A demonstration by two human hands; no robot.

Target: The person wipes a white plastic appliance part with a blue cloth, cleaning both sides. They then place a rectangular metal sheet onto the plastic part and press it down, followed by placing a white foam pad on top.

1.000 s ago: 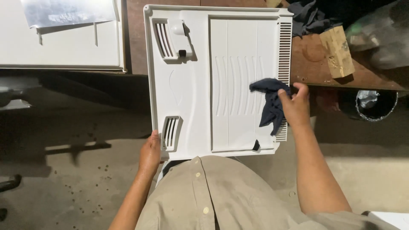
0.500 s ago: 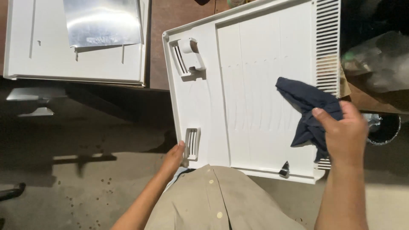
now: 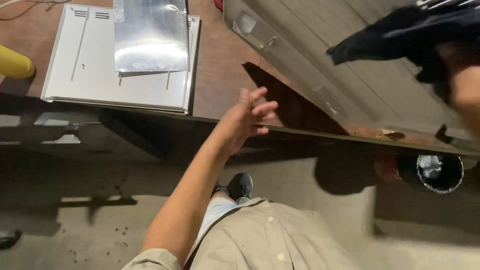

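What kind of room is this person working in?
Probably a workshop or garage. There is a bare concrete floor, a worn brown workbench with white appliance panels lying on it, and a bucket underneath.

Light was dim and warm; glare struck the foil sheet [image 3: 150, 35], hard shadows crossed the floor [image 3: 75, 220], and the right hand [image 3: 465, 85] was blurred.

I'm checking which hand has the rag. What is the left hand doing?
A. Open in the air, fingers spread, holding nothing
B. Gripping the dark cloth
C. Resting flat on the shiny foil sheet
A: the left hand is empty with fingers spread above the table edge; the dark cloth is at the right hand.
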